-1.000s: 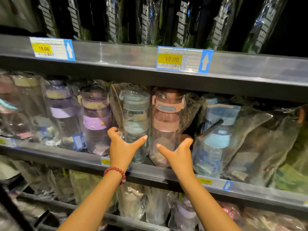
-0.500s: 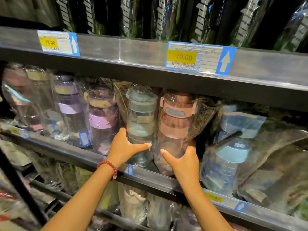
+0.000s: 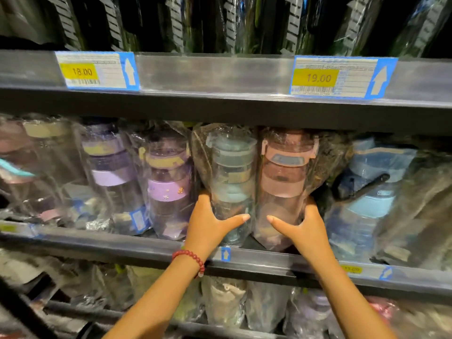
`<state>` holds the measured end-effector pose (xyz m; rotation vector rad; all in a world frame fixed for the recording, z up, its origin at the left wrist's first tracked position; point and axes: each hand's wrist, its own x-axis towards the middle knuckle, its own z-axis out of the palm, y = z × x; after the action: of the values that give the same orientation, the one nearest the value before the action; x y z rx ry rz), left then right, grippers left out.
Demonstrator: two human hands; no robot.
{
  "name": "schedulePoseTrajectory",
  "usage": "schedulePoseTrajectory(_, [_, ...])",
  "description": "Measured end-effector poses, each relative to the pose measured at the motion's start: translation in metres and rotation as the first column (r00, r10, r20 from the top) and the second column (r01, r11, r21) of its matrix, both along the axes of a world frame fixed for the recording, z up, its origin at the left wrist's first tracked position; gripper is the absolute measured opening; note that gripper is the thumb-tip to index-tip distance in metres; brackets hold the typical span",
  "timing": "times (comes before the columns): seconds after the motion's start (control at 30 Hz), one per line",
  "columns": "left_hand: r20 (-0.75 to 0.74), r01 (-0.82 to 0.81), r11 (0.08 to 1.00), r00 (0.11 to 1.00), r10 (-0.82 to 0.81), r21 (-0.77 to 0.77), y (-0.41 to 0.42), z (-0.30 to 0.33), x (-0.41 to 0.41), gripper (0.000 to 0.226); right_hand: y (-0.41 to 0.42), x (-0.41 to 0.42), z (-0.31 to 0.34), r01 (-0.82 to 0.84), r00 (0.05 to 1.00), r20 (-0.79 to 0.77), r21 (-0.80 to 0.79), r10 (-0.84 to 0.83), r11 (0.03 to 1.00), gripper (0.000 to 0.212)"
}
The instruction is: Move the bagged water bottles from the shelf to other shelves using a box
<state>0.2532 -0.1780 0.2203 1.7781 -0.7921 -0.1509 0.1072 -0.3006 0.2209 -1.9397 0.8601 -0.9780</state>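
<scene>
Early yet: left hand grips the green-capped bagged bottle, right hand the pink-capped one; both stand on the middle shelf. No box visible.

the left hand grips a bagged grey-green bottle and the right hand grips the bagged pink bottle just right of it. both stand upright, touching, on the middle shelf, with purple bottles left and a blue bottle right.
</scene>
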Motion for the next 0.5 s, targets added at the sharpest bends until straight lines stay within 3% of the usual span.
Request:
schedulePoseTrajectory(0.17, [0.051,0.128,0.989,0.99,-0.132,0.069,0.016,-0.005,0.006,0.072,0.003,0.0,-0.005,0.106,0.994,0.006,-0.029,-0.106,0.994,0.061])
schedulePoseTrajectory(0.27, [0.106,0.145,0.985,0.982,-0.155,0.096,0.037,-0.009,0.005,0.104,0.008,-0.001,-0.009,0.156,0.987,0.033,-0.053,-0.154,0.986,0.056])
schedulePoseTrajectory(0.33, [0.152,0.171,0.982,0.971,-0.182,0.079,0.054,-0.015,0.006,0.109,0.016,-0.001,-0.011,0.219,0.975,0.055,-0.057,-0.216,0.974,0.059])
schedulePoseTrajectory(0.4, [0.21,0.191,0.982,0.96,-0.187,0.004,0.075,-0.016,0.011,0.092,0.032,-0.001,-0.014,0.349,0.935,0.108,-0.095,-0.339,0.932,0.075])
schedulePoseTrajectory(0.5, [0.367,0.121,0.964,0.93,-0.027,-0.235,0.105,-0.015,0.029,0.042,0.067,0.005,-0.018,0.523,0.831,0.313,-0.154,-0.461,0.838,0.062])
